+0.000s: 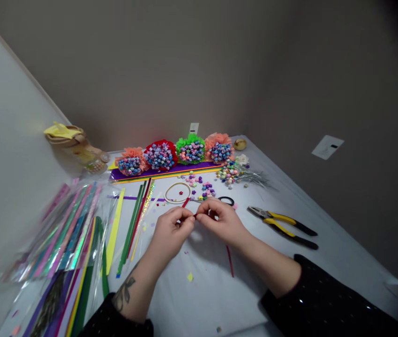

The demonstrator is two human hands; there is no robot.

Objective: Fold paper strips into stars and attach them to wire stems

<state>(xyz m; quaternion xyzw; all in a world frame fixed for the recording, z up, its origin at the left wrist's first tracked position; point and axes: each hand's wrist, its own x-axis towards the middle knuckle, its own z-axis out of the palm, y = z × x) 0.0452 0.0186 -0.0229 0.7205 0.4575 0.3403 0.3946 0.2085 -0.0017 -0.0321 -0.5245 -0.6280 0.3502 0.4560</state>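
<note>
Between my two hands, over the middle of the white table, is a thin red paper strip [230,261]. One piece of it rises behind my fingertips, and a long tail hangs down past my right wrist. My left hand [175,225] is closed, thumb and fingers pinching the red strip. Touching close beside it, my right hand [220,219] also pinches the strip. Just beyond the hands lie a round hoop [166,193] with a small red star [181,193] inside it, and black-handled scissors [227,200], partly hidden by my right hand.
Yellow-handled pliers [283,224] lie at the right. Green strips [133,224] and plastic bags of coloured strips [61,229] cover the left. Several paper flowers [191,149] line the back, near loose stars [207,189] and wires [255,177]. A tan object [79,147] stands back left.
</note>
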